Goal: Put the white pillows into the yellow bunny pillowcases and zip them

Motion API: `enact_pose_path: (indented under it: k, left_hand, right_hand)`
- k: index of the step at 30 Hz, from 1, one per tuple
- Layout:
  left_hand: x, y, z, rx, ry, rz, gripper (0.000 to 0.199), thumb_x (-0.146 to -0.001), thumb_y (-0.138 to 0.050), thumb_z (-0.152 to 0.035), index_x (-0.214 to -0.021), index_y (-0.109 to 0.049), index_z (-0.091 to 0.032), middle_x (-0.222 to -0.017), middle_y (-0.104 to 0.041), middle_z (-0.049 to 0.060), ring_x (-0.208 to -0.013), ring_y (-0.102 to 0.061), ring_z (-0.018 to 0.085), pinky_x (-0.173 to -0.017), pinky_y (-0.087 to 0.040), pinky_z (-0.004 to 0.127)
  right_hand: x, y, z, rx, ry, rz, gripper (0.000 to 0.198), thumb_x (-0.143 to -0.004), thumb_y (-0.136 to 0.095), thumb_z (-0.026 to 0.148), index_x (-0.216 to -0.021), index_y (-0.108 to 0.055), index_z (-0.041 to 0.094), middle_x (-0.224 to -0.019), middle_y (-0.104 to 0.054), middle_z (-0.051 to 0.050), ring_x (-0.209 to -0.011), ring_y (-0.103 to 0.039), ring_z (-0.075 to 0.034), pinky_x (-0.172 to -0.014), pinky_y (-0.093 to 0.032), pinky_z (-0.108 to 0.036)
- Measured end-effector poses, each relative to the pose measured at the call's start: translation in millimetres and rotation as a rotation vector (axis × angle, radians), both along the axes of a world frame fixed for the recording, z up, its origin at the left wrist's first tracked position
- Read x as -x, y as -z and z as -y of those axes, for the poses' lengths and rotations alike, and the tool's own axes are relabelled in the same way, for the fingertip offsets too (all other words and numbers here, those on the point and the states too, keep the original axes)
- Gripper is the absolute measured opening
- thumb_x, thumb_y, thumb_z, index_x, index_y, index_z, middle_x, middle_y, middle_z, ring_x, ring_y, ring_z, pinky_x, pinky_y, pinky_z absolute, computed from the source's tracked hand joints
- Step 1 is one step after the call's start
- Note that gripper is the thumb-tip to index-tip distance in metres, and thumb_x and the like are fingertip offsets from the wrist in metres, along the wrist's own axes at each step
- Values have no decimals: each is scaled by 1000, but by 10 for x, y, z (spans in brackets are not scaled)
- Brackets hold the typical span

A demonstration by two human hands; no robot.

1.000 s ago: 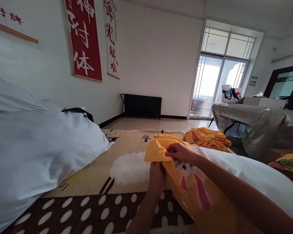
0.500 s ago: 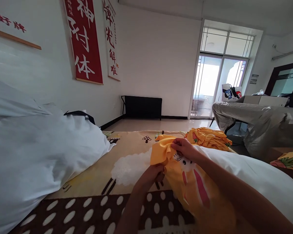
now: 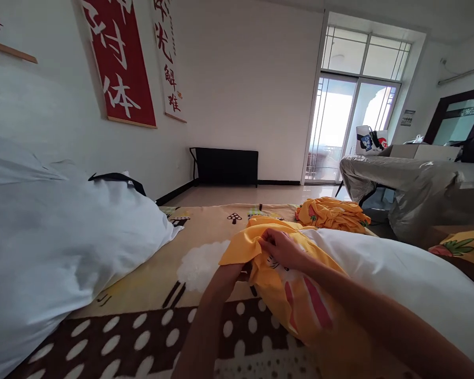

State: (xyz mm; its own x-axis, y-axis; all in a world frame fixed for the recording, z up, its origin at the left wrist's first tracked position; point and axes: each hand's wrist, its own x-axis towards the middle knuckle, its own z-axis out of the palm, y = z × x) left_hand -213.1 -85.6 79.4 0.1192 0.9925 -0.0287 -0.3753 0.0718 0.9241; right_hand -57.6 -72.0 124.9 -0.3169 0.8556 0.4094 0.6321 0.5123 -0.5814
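Note:
A yellow pillowcase [image 3: 272,295] with a rabbit print lies bunched in front of me, its printed ears pointing toward me. My right hand [image 3: 282,247] pinches the fabric near its far end, above the rabbit's face. My left hand [image 3: 237,272] reaches in under the loose yellow flap, which hides most of its fingers. Just right of the pillowcase, a plump white pillow [image 3: 398,268] stretches to the right edge of the view, touching the yellow cloth.
A patterned blanket [image 3: 205,221] spreads beneath everything. Large white stuffed bedding [image 3: 82,242] fills the left side. Behind the pillow sits a crumpled yellow cloth [image 3: 334,215]. A plastic-covered table [image 3: 414,168] stands back right, and a black folded panel [image 3: 227,167] leans by the far wall.
Both hands have shifted slightly left with the pillowcase. Its flap now opens out wider and covers more of my left hand. The view has tilted down a little.

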Motion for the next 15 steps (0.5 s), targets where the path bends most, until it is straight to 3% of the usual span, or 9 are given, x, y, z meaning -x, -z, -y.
enact_pose_path:
  k: [2, 5, 7, 9, 12, 15]
  left_hand:
    - [18, 1, -45, 33, -11, 66, 23, -66, -74, -23, -85, -65, -14, -66, -65, 3, -51, -56, 13, -47, -43, 20]
    - [36, -8, -146, 85, -84, 285, 15, -73, -62, -11, -88, -64, -13, -69, -65, 2, -52, -55, 10, -50, -45, 19]
    - [72, -8, -219, 141, -127, 407, 13, -74, -55, -7, -84, -63, -10, -66, -63, 3, -49, -53, 10, -47, -44, 19]
    - [118, -3, -280, 168, -159, 443, 11, -76, -51, -6, -79, -61, -10, -60, -59, 2, -46, -51, 9, -44, -43, 19]
    - [140, 20, -324, 171, -188, 480, 16, -78, -45, -6, -78, -60, -11, -60, -59, 2, -47, -53, 11, -46, -46, 21]
    - [63, 85, -307, 137, -200, 497, 18, -80, -46, -9, -86, -62, -12, -70, -64, 5, -61, -60, 15, -58, -53, 26]
  right_hand:
    - [37, 21, 130, -59, 48, 58, 16, -89, -44, 32, -87, -53, 19, -69, -57, 3, -63, -49, -10, -59, -33, -22]
    - [87, 94, 372, -166, 134, 234, 30, -91, -40, 40, -111, -47, 18, -78, -63, -1, -70, -55, -15, -64, -37, -26]
    - [110, 167, 504, -259, 171, 468, 33, -90, -43, 43, -107, -51, 16, -88, -64, -8, -81, -57, -21, -69, -40, -30]
    - [112, 244, 580, -327, 126, 700, 22, -90, -44, 32, -94, -56, 15, -93, -63, -12, -88, -57, -24, -74, -41, -34]
    - [86, 383, 637, -351, -14, 863, 14, -85, -44, 16, -87, -58, 16, -86, -64, -9, -80, -58, -22, -73, -42, -36]
    - [68, 609, 722, -416, -147, 966, 14, -83, -46, 16, -87, -60, 16, -81, -63, -8, -72, -57, -22, -67, -42, -36]
